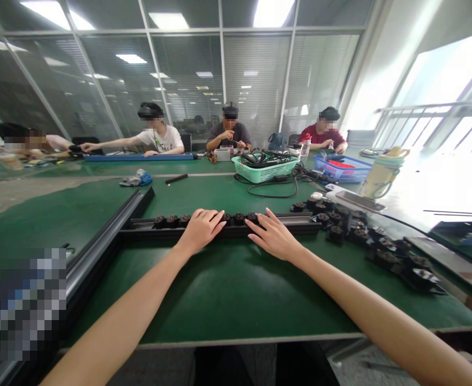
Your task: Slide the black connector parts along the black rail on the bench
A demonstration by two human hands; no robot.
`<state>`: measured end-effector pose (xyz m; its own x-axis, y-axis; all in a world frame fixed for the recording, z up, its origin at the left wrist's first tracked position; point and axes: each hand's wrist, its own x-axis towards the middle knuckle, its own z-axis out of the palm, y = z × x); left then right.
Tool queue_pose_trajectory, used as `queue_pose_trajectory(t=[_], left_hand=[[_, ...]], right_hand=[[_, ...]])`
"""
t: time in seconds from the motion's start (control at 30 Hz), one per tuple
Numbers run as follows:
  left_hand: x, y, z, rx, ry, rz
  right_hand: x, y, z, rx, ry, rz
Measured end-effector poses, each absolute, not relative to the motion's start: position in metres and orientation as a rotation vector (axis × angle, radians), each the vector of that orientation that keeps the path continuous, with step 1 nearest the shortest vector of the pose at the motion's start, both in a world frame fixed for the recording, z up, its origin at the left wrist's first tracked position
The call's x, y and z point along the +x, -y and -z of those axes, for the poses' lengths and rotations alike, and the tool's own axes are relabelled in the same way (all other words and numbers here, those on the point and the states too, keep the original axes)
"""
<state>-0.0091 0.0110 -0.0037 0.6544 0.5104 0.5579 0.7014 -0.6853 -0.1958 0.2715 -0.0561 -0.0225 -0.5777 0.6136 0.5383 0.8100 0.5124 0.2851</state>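
Observation:
A black rail (pixel 287 230) lies across the green table, with several small black round parts (pixel 172 220) seated in a row along its channel. My left hand (pixel 201 229) rests over the middle of the row, fingers spread and touching the parts. To its right, my right hand (pixel 274 236) lies with fingers apart, its fingertips at the parts near the right end of the row. A few parts show between the two hands; those under my left hand are hidden. Neither hand is wrapped round anything.
A longer black rail (pixel 99 241) runs along the left. Loose black parts (pixel 358 228) are piled at the right, beside a phone (pixel 358 200) and a bottle (pixel 382 174). Behind stand a green basket (pixel 266 171) of cables and a blue basket (pixel 346 170). Several people sit across the table.

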Motion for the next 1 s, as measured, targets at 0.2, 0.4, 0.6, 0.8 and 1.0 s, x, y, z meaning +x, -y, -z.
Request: queue_pose_trajectory(t=[0.2, 0.4, 0.6, 0.8, 1.0], left_hand=[[-0.009, -0.015, 0.003, -2.449, 0.906, 0.595], [-0.01, -0.015, 0.006, -2.48, 0.925, 0.618], [-0.009, -0.012, 0.008, -2.485, 0.972, 0.613], [-0.003, -0.006, 0.007, -2.456, 1.008, 0.594], [-0.001, -0.005, 0.007, -2.456, 1.038, 0.586]], right_hand=[[0.273, 0.052, 0.018, -1.134, 2.392, 0.754], [0.275, 0.051, 0.022, -1.133, 2.384, 0.736], [0.28, 0.049, 0.022, -1.11, 2.394, 0.696], [0.279, 0.053, 0.023, -1.165, 2.36, 0.7], [0.281, 0.053, 0.023, -1.181, 2.38, 0.634]])
